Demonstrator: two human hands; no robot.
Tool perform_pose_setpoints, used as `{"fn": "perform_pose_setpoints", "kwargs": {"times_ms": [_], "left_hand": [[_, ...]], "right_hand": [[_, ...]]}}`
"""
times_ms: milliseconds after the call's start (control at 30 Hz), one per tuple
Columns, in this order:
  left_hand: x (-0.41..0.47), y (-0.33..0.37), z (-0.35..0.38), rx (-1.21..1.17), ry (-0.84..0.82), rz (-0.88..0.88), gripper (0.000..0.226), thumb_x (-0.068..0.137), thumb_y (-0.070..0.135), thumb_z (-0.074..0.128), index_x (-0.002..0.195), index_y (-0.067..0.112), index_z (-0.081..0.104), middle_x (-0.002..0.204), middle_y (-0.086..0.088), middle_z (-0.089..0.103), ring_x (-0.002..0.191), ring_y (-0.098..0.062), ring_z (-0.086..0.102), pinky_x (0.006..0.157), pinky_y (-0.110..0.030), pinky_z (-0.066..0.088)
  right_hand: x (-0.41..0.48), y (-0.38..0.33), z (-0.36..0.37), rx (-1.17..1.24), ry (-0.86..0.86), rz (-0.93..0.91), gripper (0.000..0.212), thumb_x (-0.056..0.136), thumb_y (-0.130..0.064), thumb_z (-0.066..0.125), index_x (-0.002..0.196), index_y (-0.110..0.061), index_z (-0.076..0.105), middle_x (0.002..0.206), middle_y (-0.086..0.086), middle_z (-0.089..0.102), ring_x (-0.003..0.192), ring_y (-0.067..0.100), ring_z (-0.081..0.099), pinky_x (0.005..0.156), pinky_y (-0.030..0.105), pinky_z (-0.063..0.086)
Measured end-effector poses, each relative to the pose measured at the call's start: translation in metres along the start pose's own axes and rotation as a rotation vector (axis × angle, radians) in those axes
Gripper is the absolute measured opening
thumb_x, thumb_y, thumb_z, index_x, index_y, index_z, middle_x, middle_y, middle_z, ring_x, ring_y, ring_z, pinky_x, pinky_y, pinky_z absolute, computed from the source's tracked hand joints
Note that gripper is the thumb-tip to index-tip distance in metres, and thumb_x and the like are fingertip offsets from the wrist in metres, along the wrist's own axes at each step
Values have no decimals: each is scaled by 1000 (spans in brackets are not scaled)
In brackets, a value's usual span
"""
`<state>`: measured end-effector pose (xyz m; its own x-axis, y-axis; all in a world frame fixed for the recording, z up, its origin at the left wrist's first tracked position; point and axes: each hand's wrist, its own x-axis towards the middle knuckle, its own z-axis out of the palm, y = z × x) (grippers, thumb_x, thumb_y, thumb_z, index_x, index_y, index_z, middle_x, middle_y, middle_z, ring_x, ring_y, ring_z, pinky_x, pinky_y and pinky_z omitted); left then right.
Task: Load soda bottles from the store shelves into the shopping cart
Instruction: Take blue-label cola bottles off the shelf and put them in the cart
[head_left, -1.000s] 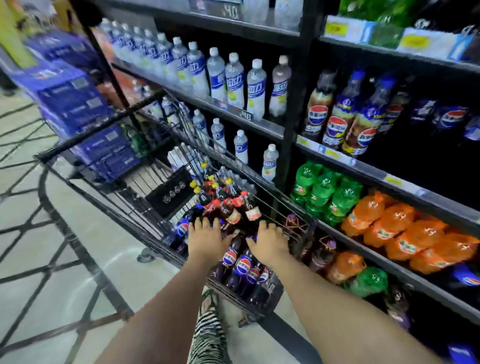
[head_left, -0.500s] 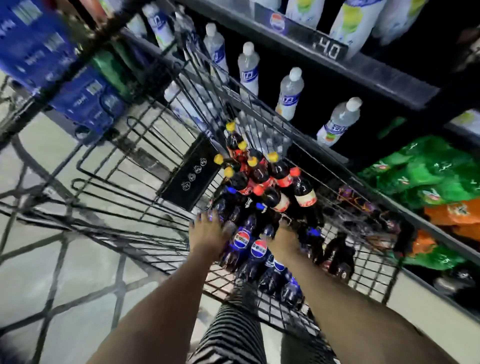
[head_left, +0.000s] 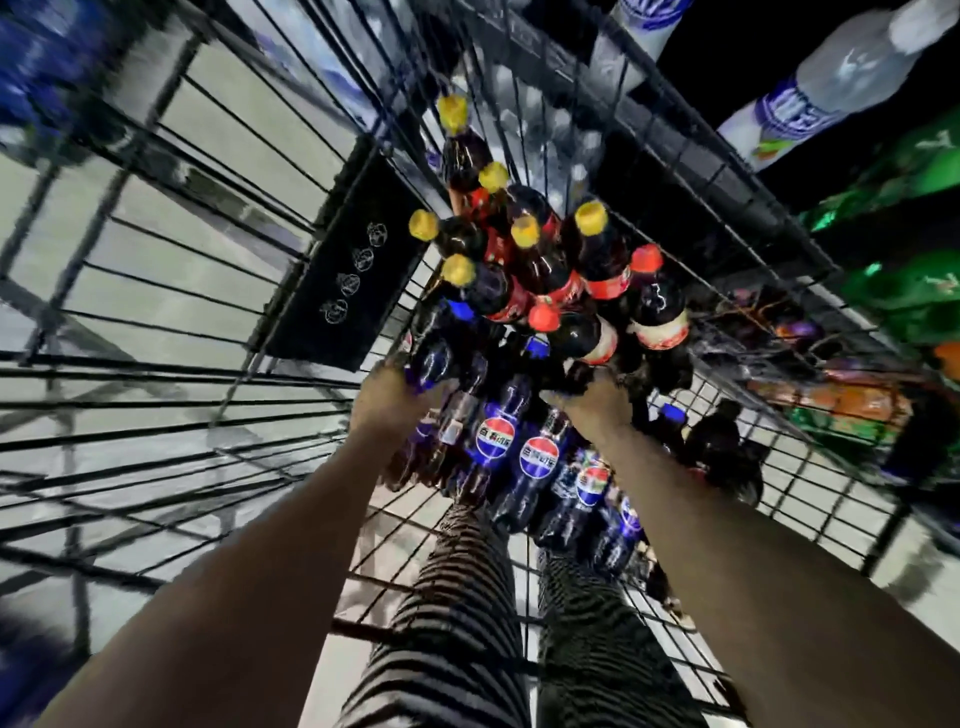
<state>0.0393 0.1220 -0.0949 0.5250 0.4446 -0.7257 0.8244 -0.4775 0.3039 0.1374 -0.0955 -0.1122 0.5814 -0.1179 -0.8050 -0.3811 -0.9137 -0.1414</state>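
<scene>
The black wire shopping cart (head_left: 171, 332) fills the view from above. At its right end lies a pile of soda bottles: cola bottles with yellow caps (head_left: 524, 231) and red caps (head_left: 647, 258) at the far side, and Pepsi bottles (head_left: 496, 439) with blue labels nearer me. Both my hands reach down into the pile. My left hand (head_left: 387, 402) curls around a blue-capped Pepsi bottle (head_left: 434, 358) at the pile's left edge. My right hand (head_left: 597, 405) presses against the dark cola bottles below a red cap, and its fingers are hidden among them.
A black plastic panel (head_left: 343, 270) hangs on the cart's inner wire wall. Store shelves on the right hold white bottles (head_left: 831, 78), green bottles (head_left: 909, 171) and orange bottles (head_left: 852, 400). Blue packs (head_left: 47, 57) lie at upper left. My striped trousers (head_left: 457, 597) show below.
The camera has dropped much closer and now looks straight down into the cart. Both hands have gone deeper into the bottle pile, and the left hand's fingers have closed around a Pepsi bottle.
</scene>
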Motion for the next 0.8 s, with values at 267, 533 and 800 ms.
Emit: {"fn": "perform_pose_setpoints", "kwargs": {"times_ms": [267,533,800], "left_hand": [[5,-2,-11,70,-104,98,61,69,52,79,111,13,58,93,-1,62,87,-22,60,71,-26,42],[-21,4,-25,-137,-117,116,43,72,40,82,105,18,62,86,2,66,73,-15,60,64,-22,44],[-73,24,-43,-439,-115,177,57,53,42,87,99,15,68,83,6,74,79,-15,69,82,-36,56]], "right_hand": [[8,-5,2,98,-52,95,82,54,-40,88,121,-9,53,129,11,57,122,30,51,99,39,45],[-32,5,-2,320,-93,-139,87,71,-13,82,138,-10,27,114,2,52,108,18,49,95,27,37],[-95,15,-48,326,-3,-308,51,72,-21,83,107,-7,48,87,-2,57,82,14,54,69,19,40]]}}
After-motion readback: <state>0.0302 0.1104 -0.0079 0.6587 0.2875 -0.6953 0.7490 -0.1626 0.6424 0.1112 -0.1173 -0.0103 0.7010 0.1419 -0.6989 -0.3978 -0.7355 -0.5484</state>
